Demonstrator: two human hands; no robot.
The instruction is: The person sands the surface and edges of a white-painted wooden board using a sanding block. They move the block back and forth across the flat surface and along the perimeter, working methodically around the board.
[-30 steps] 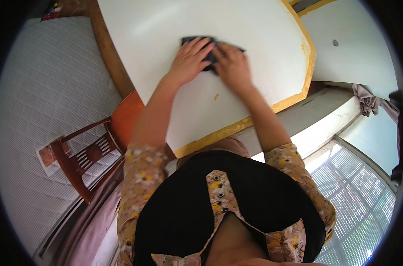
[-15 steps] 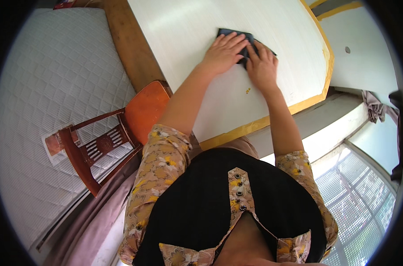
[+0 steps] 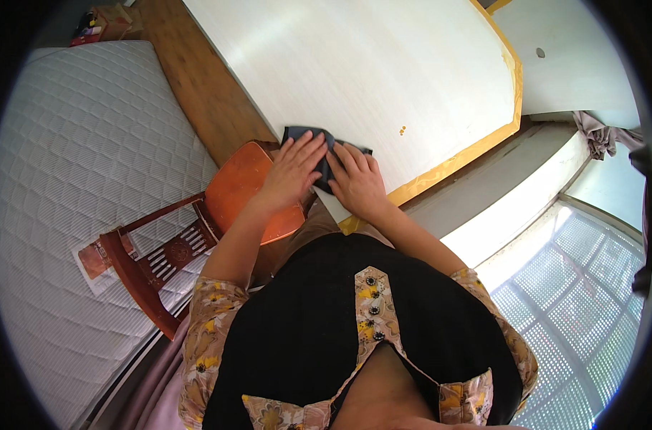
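Note:
A dark blue-grey cloth point(image 3: 324, 174) with black edging lies spread on the white tabletop point(image 3: 383, 64), at its near left corner. My left hand point(image 3: 291, 172) rests flat on the cloth's left part, fingers stretched out. Beside it, my right hand point(image 3: 360, 183) presses on the right part, palm down and fingers extended. Neither hand is wrapped round the cloth, and its middle shows between them. Several small yellow bits point(image 3: 403, 130) lie on the tabletop to the right of my hands.
An orange chair point(image 3: 243, 190) with a dark wooden back stands close on the left, by the table corner. Beyond it is a quilted grey mattress point(image 3: 118, 122) with a printed sheet point(image 3: 100, 261) on it. Yellow tape point(image 3: 451, 168) lines the table's right edge. A mesh-covered window point(image 3: 569, 322) is at lower right.
Both hands have drawn the cloth toward me and to the left, from mid-table to the near left corner. The yellow bits remain on the tabletop.

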